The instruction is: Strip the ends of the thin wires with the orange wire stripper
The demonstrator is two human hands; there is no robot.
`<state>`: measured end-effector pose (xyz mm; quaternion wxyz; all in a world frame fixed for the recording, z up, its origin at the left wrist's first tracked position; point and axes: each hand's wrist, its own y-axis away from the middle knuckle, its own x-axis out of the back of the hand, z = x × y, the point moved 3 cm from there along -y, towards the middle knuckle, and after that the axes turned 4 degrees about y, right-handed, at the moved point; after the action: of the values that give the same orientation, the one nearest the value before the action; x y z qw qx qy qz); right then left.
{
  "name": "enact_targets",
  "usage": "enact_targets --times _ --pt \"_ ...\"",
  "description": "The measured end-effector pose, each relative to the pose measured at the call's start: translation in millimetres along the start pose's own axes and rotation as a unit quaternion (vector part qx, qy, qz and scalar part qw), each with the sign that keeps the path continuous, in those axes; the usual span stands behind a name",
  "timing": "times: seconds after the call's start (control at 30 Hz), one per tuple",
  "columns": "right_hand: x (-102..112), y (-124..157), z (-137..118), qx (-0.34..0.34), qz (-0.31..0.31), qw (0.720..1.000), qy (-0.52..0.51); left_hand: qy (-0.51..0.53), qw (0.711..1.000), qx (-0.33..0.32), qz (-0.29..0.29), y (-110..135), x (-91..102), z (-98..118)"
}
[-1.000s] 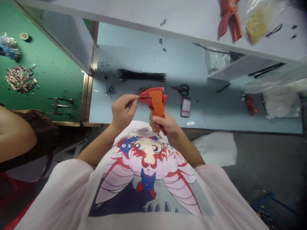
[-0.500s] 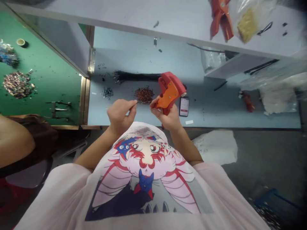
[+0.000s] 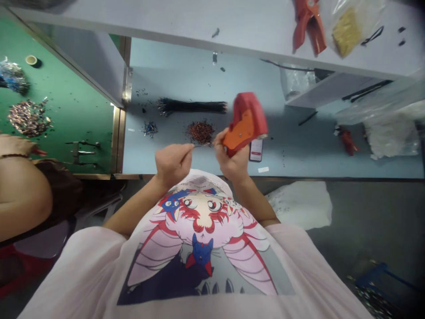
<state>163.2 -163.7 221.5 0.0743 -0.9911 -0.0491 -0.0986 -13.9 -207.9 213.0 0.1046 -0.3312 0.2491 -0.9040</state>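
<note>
My left hand is closed in a pinch on a thin wire, whose free end points right. My right hand grips the handles of a red and orange wire stripper, its head tilted up and to the right, slightly blurred. A gap separates the wire's tip from the tool. Just beyond the wire is a heap of small reddish-brown scraps. Behind that heap lies a bundle of black wires with bare-looking ends.
A phone lies right of my right hand. Small metallic pieces sit on the left. Overhead, a shelf carries red-handled pliers. Another person's arm is at the green table. Another red tool lies far right.
My right hand has moved the wire stripper up and right, away from my left hand. My left hand has shifted slightly right and down. At far left, the other person's hand has come into view.
</note>
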Motion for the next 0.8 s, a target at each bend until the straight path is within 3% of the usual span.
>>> enact_targets --times 0.07,0.13,0.2,0.3,0.43,0.57,0.7,0.8 --pt "14 -9 3 0.014 0.069 0.997 -0.008 0.036 0.995 0.089 0.03 1 7.2 -22" --pt "29 -19 10 0.02 0.095 0.995 -0.002 0.096 0.976 0.19 0.038 3 12.3 -45" --pt "38 -27 21 0.02 0.078 0.996 0.022 0.177 0.946 0.269 0.028 5 12.6 -59" --pt "38 -33 46 -0.004 0.042 0.996 0.075 0.286 0.897 0.338 0.002 7 4.3 -60" --pt "29 -32 76 -0.086 -0.006 0.981 0.174 0.367 0.851 0.375 -0.004 9 -9.5 -46" --pt "28 -28 90 -0.142 -0.058 0.962 0.228 0.382 0.84 0.385 -0.002 8 -15.1 -41" --pt "25 -22 91 -0.14 -0.113 0.968 0.177 0.373 0.848 0.376 -0.009 6 -15.5 -40" --pt "20 -17 89 -0.144 -0.138 0.977 0.075 0.375 0.85 0.37 -0.009 6 -15.9 -41"
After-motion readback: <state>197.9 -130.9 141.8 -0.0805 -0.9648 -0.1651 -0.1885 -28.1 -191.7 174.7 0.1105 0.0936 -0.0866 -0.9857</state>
